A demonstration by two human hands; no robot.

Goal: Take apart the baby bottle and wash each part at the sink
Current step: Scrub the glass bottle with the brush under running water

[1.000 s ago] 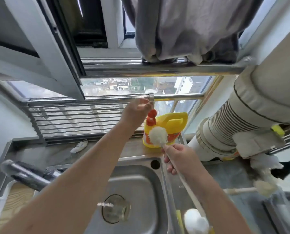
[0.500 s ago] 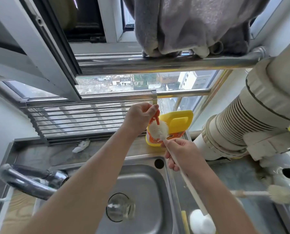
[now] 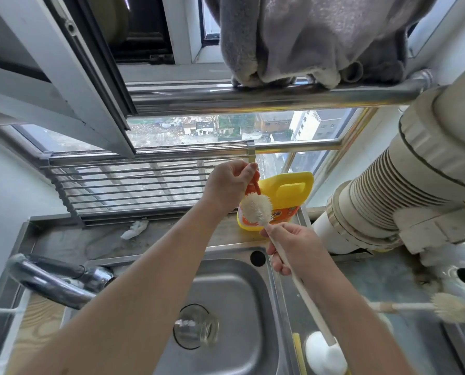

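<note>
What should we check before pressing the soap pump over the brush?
1. Grip on pump: ok. The left hand pinches the orange pump.
2. Brush placement: ok. The brush head sits just below the pump.
3. Nozzle aimed at the bristles: cannot tell. The nozzle tip is hidden by fingers and bristles.
4. Brush grip: ok. The right hand grips the handle close to the head.
5. Soap stable: ok. The detergent bottle stands upright on the ledge behind the sink.
6. Part to wash ready: ok. The glass bottle lies in the sink over the drain, with neither hand on it.
</note>
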